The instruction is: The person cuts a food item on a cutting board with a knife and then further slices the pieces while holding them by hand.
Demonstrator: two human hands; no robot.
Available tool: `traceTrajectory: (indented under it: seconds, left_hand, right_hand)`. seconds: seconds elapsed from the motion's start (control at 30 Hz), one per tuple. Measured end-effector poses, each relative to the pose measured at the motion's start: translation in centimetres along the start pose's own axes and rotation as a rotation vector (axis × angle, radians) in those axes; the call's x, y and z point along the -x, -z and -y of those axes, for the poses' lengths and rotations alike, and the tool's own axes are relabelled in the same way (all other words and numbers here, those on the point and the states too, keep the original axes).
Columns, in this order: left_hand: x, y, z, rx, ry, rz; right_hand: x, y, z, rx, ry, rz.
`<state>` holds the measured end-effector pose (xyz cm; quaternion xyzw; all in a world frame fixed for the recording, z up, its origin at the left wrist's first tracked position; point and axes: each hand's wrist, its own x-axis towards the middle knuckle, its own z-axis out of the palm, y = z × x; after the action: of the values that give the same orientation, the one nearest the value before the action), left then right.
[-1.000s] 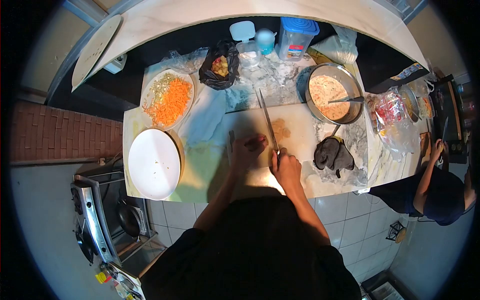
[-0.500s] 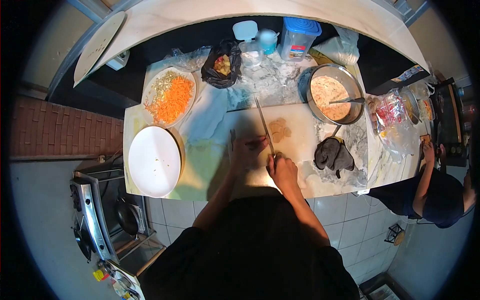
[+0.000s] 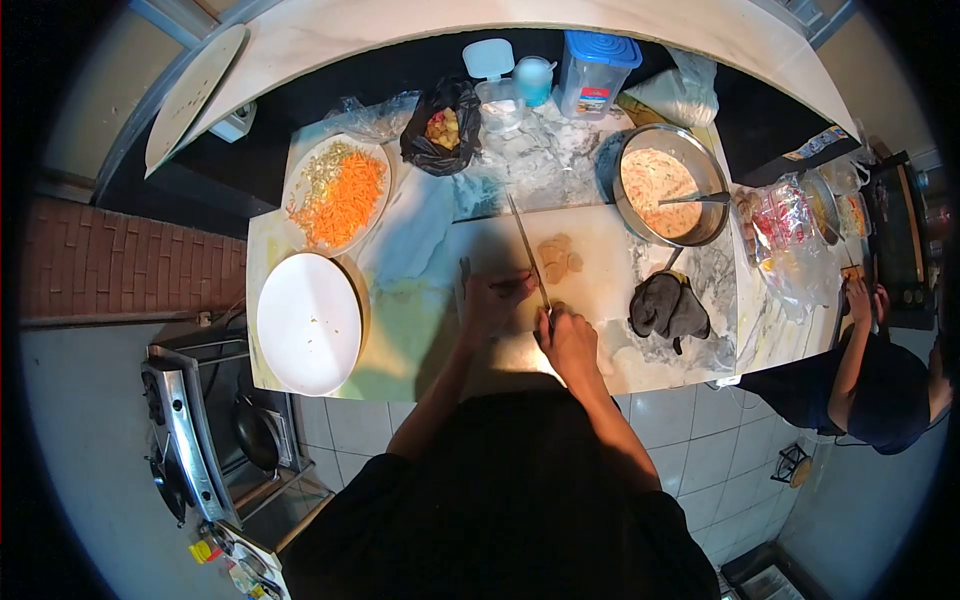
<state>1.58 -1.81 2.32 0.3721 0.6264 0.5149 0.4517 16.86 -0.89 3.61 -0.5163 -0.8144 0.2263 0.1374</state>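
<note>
My right hand (image 3: 570,340) is closed around the handle of a long kitchen knife (image 3: 526,240), whose blade points away from me across the white cutting board (image 3: 605,290). Just left of the blade, my left hand (image 3: 490,302) rests low over the board in shadow. Its fingers are curled and pressed down, and what they hold is hidden. Several thin, pale brown slices (image 3: 558,258) lie on the board right of the blade.
At left are a plate of shredded carrot (image 3: 355,195) and a white plate (image 3: 308,325). Behind stand a black bag (image 3: 435,140) of scraps and lidded containers (image 3: 597,80). A steel bowl of batter (image 3: 655,190) and a dark cloth (image 3: 670,308) lie right. A co-worker (image 3: 880,390) works far right.
My hands and the knife stay almost in place, with only a tiny shift. The co-worker's hands at the far right have moved slightly.
</note>
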Motion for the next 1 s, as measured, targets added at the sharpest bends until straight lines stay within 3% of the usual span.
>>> traceTrajectory:
  seconds: [0.27,0.4,0.5,0.57,0.67,1.0]
  left_hand:
    - [-0.6,0.0,2.6,0.109,0.049,-0.002]
    - [-0.4,-0.1,1.7,0.179,-0.006,-0.002]
    - [-0.1,0.0,0.2,0.193,0.062,0.009]
    - [0.1,0.1,-1.3,-0.028,0.021,0.006]
    - [0.3,-0.1,-2.3,-0.120,-0.006,-0.025]
    - [-0.4,0.3,0.6,-0.185,-0.068,-0.007]
  right_hand:
    - [0.0,0.3,0.3,0.001,0.001,-0.001]
    - [-0.1,0.5,0.5,0.012,-0.006,-0.009]
    - [-0.1,0.4,0.5,0.029,-0.011,0.002]
    - [-0.1,0.2,0.2,0.043,-0.008,0.014]
    - [0.0,-0.2,-0.1,0.008,0.018,-0.027]
    - [-0.2,0.6,0.5,0.014,-0.008,0.003]
